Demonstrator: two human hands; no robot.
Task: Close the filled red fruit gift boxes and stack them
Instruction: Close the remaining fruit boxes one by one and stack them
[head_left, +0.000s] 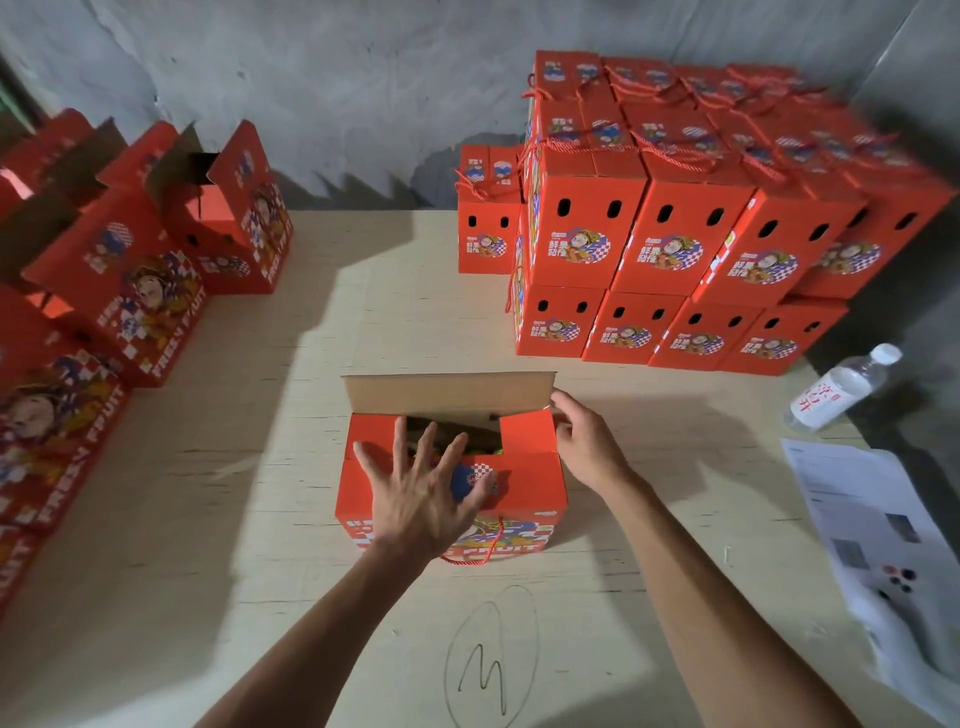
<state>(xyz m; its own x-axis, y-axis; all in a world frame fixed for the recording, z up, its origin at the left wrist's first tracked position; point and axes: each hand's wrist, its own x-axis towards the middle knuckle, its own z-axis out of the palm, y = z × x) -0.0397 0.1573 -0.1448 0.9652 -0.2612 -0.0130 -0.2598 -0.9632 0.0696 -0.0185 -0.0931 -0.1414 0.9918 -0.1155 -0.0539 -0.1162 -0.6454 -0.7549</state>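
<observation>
Red gift box (530, 473) lies under spread left fingers (415, 457) — right fingers (566, 410) loosely curled at its far-right flap corner.

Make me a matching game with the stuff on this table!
Things:
1. box under the hands
2. water bottle
3. stack of boxes
4. papers

Places or states:
A. lying on its side at the right
B. closed, piled at the back right
C. flat near the right edge
D. back flap not yet folded down, middle of the table

Pairs: 1-D, 2-A, 3-B, 4-C
</observation>
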